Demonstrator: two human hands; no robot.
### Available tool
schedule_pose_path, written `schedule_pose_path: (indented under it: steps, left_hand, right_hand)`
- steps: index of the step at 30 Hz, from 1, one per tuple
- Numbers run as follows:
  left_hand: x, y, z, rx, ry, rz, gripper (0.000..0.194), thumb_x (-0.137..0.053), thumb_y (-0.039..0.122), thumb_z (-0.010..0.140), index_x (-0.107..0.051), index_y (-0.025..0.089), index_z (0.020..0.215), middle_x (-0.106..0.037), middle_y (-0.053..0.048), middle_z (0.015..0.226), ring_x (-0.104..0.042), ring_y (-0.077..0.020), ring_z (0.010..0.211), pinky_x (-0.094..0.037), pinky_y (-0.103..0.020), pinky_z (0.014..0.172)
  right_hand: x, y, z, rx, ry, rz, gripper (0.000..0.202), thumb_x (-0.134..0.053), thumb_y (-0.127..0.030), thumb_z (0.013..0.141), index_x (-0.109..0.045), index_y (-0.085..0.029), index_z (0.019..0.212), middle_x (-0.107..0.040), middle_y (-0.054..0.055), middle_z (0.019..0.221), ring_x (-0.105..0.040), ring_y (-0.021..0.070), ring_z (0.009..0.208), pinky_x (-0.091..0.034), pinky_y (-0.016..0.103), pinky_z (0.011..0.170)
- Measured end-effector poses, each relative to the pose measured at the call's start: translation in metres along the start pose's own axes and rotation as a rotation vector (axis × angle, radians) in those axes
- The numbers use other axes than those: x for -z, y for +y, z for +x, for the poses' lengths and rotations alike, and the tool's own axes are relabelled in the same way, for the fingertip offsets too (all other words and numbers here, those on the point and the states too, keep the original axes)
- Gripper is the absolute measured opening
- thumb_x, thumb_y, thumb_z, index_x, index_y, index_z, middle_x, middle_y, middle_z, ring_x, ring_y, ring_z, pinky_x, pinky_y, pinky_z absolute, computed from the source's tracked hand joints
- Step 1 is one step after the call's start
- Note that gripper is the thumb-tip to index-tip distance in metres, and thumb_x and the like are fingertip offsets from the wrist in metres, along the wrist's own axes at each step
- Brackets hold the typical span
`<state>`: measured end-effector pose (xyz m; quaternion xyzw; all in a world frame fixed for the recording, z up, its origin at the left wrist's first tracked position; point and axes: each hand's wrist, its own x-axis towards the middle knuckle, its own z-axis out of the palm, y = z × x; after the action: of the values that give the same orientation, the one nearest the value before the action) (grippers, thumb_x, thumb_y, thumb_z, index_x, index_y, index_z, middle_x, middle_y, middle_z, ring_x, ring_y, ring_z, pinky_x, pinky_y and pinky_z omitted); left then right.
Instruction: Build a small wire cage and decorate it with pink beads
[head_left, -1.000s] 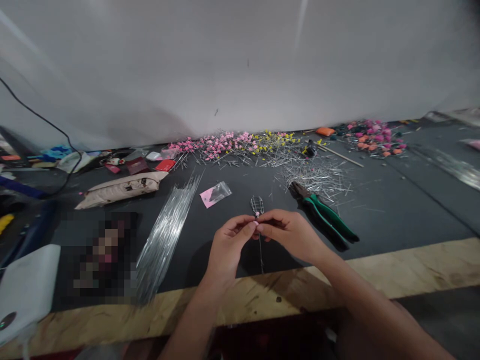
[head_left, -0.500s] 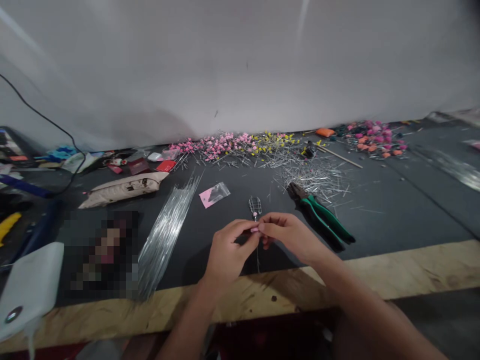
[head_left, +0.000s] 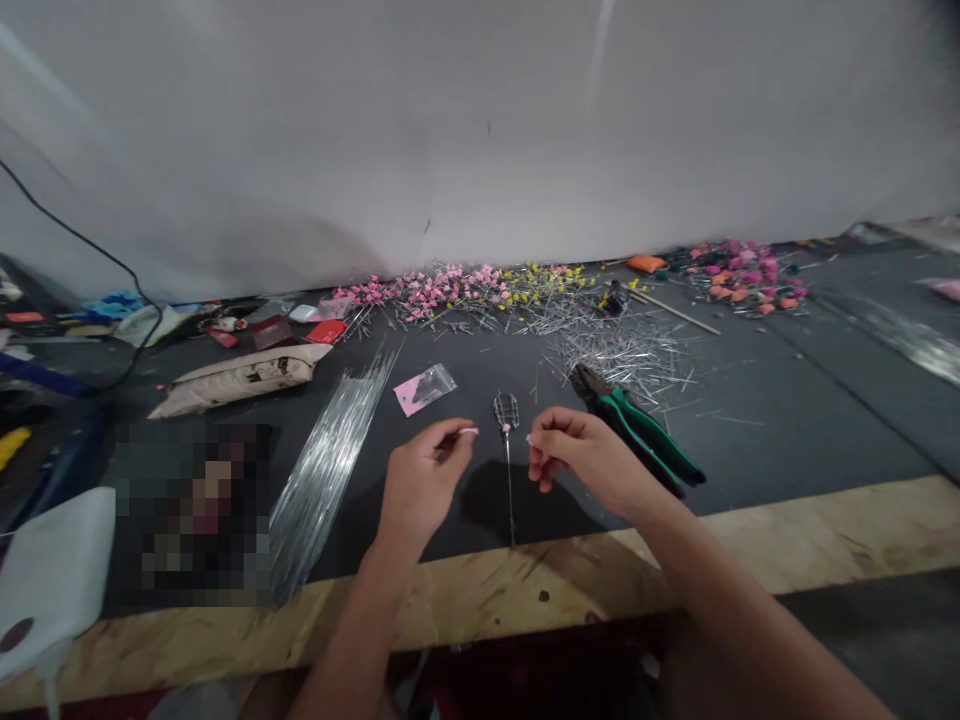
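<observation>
Hands (head_left: 421, 482) now apart, pink piece (head_left: 469, 431) between left fingers (head_left: 444, 432)

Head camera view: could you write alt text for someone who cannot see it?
A person's left hand and right hand each pinch a small pink piece over a dark table, with a wire frame lying between them. Green-handled pliers lie at right; pink-tipped wires are behind.

Long, thin silver wires (head_left: 334, 470) on the left look like smooth, shiny metal. The little silver whisk-shaped wire piece (head_left: 508, 450) looks like metal too. The small, flat clear bag (head_left: 426, 389) looks like glossy plastic. The flat dark grey tabletop (head_left: 780, 430) looks matt; its pale brown wooden near edge (head_left: 817, 535) looks rough.
</observation>
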<state>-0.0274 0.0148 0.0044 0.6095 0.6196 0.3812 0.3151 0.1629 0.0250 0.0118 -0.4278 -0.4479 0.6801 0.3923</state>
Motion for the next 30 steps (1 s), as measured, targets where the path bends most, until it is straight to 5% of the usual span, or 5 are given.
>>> schedule_pose_path:
  steps: [7, 16, 24, 30]
  left_hand:
    - [0.024, -0.017, 0.015, 0.037, -0.062, 0.240, 0.025, -0.053, 0.040, 0.079, -0.066, 0.022, 0.091, -0.069, -0.002, 0.082, -0.064, -0.0180, 0.073, -0.048, -0.029, 0.068]
    - [0.018, -0.032, 0.017, -0.173, -0.138, 0.433, 0.021, -0.047, 0.026, 0.084, -0.065, 0.022, 0.093, -0.063, -0.005, 0.097, -0.058, -0.0192, 0.091, -0.043, -0.033, 0.081]
    - [0.021, -0.033, 0.018, -0.193, -0.137, 0.430, 0.021, -0.048, 0.026, 0.083, -0.061, 0.020, 0.099, -0.059, -0.007, 0.101, -0.056, -0.0195, 0.091, -0.044, -0.033, 0.080]
    - [0.022, -0.027, 0.018, -0.139, -0.079, 0.388, 0.021, -0.049, 0.029, 0.082, -0.061, 0.020, 0.097, -0.061, -0.006, 0.101, -0.057, -0.0176, 0.083, -0.045, -0.031, 0.076]
  right_hand:
    - [0.015, 0.004, 0.004, 0.030, 0.040, -0.172, 0.016, -0.065, -0.029, 0.070, -0.057, -0.015, 0.074, -0.062, 0.000, 0.063, -0.056, 0.0099, 0.052, -0.046, 0.024, 0.050]
    - [0.016, 0.003, 0.001, 0.053, -0.047, -0.281, 0.023, -0.062, -0.028, 0.075, -0.060, -0.019, 0.096, -0.061, -0.001, 0.073, -0.055, 0.0088, 0.058, -0.044, 0.025, 0.059]
    - [0.014, 0.006, -0.003, 0.038, -0.088, -0.340, 0.020, -0.061, -0.037, 0.075, -0.060, -0.017, 0.076, -0.057, -0.001, 0.063, -0.050, 0.0092, 0.054, -0.041, 0.023, 0.053]
    - [0.012, 0.009, -0.004, 0.020, -0.062, -0.329, 0.018, -0.062, -0.035, 0.074, -0.061, -0.019, 0.080, -0.060, -0.001, 0.068, -0.052, 0.0099, 0.055, -0.041, 0.025, 0.056]
